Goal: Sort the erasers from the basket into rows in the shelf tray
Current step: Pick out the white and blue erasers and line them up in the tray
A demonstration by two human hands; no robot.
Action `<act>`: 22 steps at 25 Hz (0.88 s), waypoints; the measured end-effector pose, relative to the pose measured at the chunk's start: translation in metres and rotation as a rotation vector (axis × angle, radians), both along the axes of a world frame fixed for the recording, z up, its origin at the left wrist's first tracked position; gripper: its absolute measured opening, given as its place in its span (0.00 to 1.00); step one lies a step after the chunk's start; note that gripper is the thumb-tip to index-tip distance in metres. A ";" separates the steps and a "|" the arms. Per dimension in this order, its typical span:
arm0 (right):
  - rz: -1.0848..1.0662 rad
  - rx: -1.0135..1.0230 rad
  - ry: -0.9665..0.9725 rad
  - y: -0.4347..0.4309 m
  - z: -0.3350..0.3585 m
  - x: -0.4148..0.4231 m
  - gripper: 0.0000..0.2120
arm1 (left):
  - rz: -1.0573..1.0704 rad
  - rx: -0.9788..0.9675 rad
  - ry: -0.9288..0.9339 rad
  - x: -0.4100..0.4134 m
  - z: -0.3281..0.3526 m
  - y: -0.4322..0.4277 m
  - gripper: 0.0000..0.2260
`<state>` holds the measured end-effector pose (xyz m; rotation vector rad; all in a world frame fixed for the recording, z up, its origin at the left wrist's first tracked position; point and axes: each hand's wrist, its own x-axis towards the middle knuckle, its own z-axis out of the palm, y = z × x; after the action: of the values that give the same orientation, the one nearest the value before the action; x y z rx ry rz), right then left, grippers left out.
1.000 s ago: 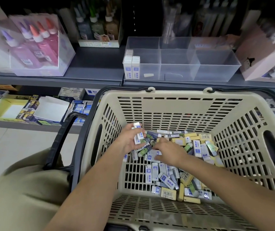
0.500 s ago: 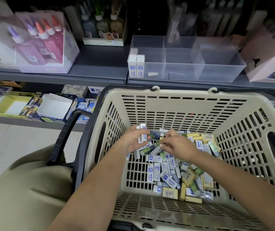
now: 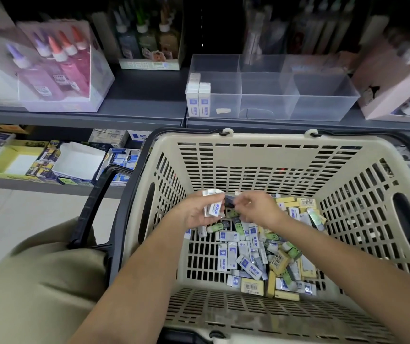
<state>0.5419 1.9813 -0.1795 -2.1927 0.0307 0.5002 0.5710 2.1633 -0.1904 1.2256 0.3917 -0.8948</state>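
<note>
A beige plastic basket (image 3: 256, 155) holds a loose pile of erasers (image 3: 261, 259) in white-blue, yellow and green wrappers. Above the pile, my left hand (image 3: 196, 214) holds a small stack of white-blue erasers (image 3: 215, 207). Right beside that stack, my right hand (image 3: 258, 207) pinches a dark-wrapped eraser (image 3: 230, 202). On the shelf behind stands the clear divided tray (image 3: 323, 105). A few white-blue erasers (image 3: 199, 98) stand upright in its left compartment; the other compartments hold no erasers.
A box of glue bottles (image 3: 57, 70) stands on the shelf at left, a pink box (image 3: 397, 83) at right. The basket's black handle (image 3: 92, 202) hangs down on its left side. Boxes of stationery (image 3: 50, 160) fill the lower shelf.
Both hands rose from the pile. My right hand picked a dark eraser and brought it to the stack in my left hand. The view shifted slightly.
</note>
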 end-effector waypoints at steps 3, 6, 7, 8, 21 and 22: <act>0.445 -0.510 -0.037 0.009 -0.018 -0.018 0.10 | 0.109 -0.015 0.049 0.001 0.000 0.003 0.21; 0.584 -0.715 -0.045 0.016 -0.028 -0.025 0.12 | 0.093 -0.011 0.052 -0.001 0.002 -0.001 0.22; 0.581 -0.708 -0.064 0.016 -0.027 -0.025 0.11 | 0.103 -0.014 0.049 -0.001 0.002 -0.003 0.21; 0.551 -0.659 -0.074 0.015 -0.027 -0.023 0.09 | 0.124 -0.015 0.045 0.000 0.003 -0.003 0.19; -0.051 0.187 -0.045 0.004 0.020 0.000 0.04 | 0.143 -0.148 0.039 -0.002 0.012 -0.015 0.16; -0.025 0.215 -0.032 0.002 0.022 0.001 0.04 | 0.158 -0.156 0.040 -0.002 0.013 -0.014 0.15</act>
<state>0.5433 1.9838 -0.1578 -1.9870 -0.0129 0.4339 0.5694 2.1495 -0.1775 1.0205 0.4368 -0.7995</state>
